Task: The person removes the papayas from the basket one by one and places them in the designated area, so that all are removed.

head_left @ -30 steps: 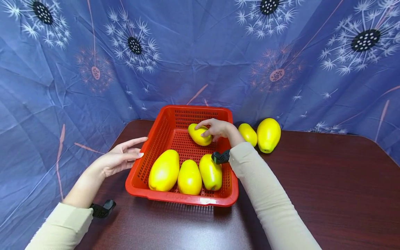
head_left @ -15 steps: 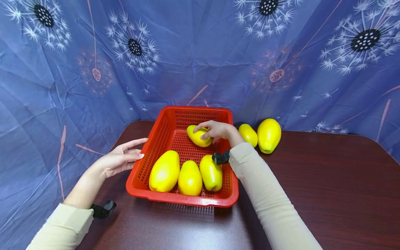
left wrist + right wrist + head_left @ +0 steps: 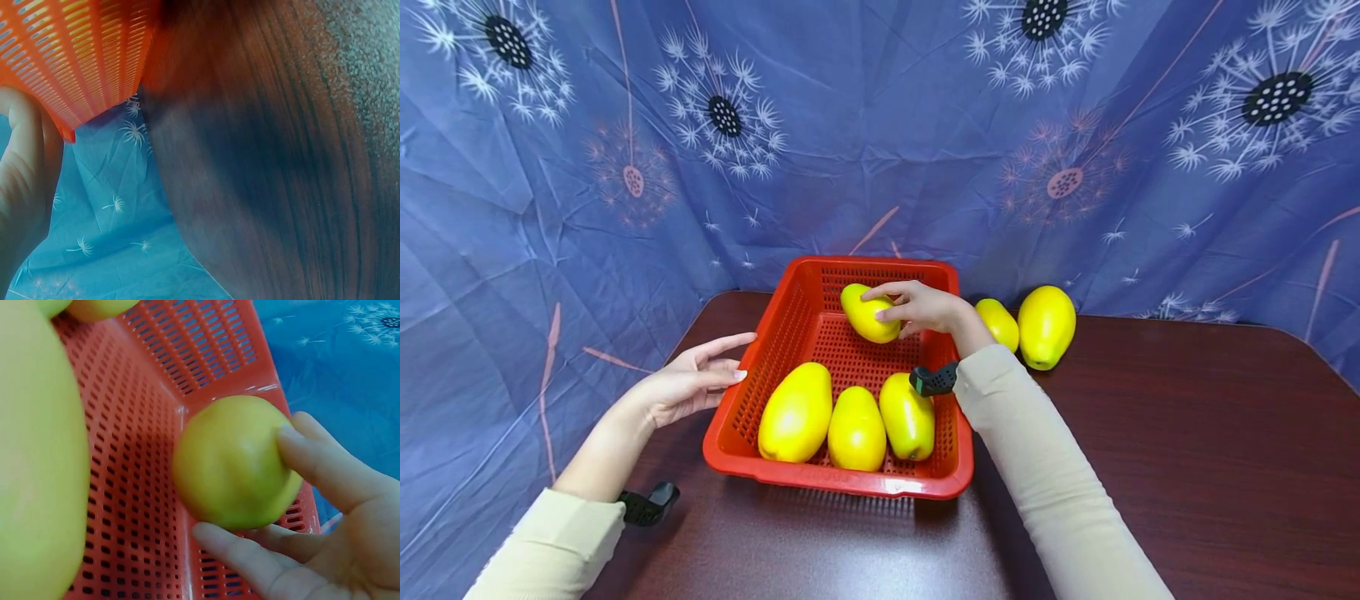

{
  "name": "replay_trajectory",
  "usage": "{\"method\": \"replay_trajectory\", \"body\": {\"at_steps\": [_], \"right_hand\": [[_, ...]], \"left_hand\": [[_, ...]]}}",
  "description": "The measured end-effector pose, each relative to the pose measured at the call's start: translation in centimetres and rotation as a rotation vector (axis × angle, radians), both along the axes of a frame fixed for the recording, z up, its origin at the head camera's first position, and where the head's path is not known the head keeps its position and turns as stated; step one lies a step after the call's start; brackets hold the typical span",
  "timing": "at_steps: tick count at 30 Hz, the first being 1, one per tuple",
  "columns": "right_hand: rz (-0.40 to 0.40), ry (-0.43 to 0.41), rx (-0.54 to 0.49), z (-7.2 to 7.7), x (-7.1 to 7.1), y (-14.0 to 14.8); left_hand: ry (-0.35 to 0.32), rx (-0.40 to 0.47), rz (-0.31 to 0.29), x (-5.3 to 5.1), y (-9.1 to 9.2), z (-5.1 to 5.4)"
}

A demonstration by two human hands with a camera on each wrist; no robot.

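Your left hand (image 3: 688, 383) is just outside the left wall of the red basket (image 3: 842, 478), fingers loosely extended and spread, tips at the rim, not curled round it as far as I can see. Left wrist cam gets that wall's slotted outside with yellow showing through, which the head cam misses. Inside by the near wall: big fruit (image 3: 795, 412), middle fruit (image 3: 857, 427), third fruit (image 3: 907, 417). Toward the back, your right hand (image 3: 931, 308) has the held fruit (image 3: 861, 313) in a partly open pinch; right wrist cam shows digits on two sides of it. Right of the basket, head view only: smaller fruit (image 3: 997, 324), larger fruit (image 3: 1047, 327). Basket's near rim has faint marks, unreadable.
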State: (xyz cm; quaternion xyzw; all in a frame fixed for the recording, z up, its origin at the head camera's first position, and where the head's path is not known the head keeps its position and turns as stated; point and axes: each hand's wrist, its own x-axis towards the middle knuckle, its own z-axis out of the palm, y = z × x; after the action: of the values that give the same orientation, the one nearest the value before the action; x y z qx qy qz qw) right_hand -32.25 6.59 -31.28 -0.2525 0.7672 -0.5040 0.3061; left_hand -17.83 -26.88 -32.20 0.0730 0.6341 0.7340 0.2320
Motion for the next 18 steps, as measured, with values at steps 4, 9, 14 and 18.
{"method": "replay_trajectory", "body": {"at_steps": [4,9,14,18], "right_hand": [[-0.099,-0.093,-0.093,0.1,0.1,-0.2],[-0.192,-0.197,-0.187,0.7,0.3,-0.5],[-0.201,-0.234,-0.249,1.4,0.7,-0.5],[-0.196,-0.251,-0.282,1.8,0.9,-0.3]], "left_hand": [[-0.004,0.002,-0.002,0.1,0.0,0.0],[0.002,0.007,-0.009,0.0,-0.1,-0.1],[0.010,0.012,-0.019,-0.1,-0.2,-0.3],[0.017,0.012,-0.022,-0.1,-0.3,-0.3]]}}
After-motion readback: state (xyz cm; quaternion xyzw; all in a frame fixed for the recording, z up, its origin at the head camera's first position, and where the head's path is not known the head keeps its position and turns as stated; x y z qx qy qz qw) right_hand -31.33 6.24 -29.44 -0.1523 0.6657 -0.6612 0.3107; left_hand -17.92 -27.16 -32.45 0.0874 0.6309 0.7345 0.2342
